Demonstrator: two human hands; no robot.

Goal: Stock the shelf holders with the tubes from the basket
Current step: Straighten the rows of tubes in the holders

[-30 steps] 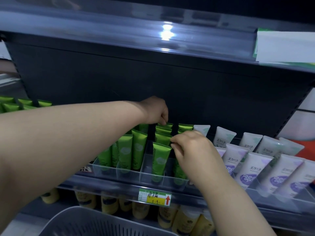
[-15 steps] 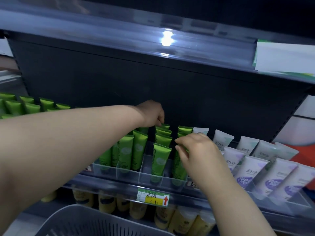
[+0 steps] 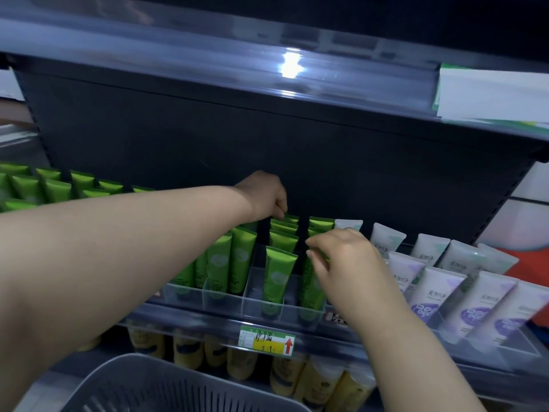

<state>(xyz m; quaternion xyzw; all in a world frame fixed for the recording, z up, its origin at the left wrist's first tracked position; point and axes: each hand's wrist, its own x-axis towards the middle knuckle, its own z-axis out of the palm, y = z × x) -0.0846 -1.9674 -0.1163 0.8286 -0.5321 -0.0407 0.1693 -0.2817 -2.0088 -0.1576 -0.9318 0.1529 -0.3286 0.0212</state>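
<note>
Green tubes (image 3: 279, 275) fill most holder slots (image 3: 252, 304); stocking seems nearly done. My left hand (image 3: 264, 197) pinches a rear tube (image 3: 290, 219); my right hand (image 3: 347, 260) grips a nearer tube (image 3: 310, 282).

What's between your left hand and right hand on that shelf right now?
Head view: green tubes standing one behind another in the clear holder fill the stretch between the left hand and the right hand.
</note>
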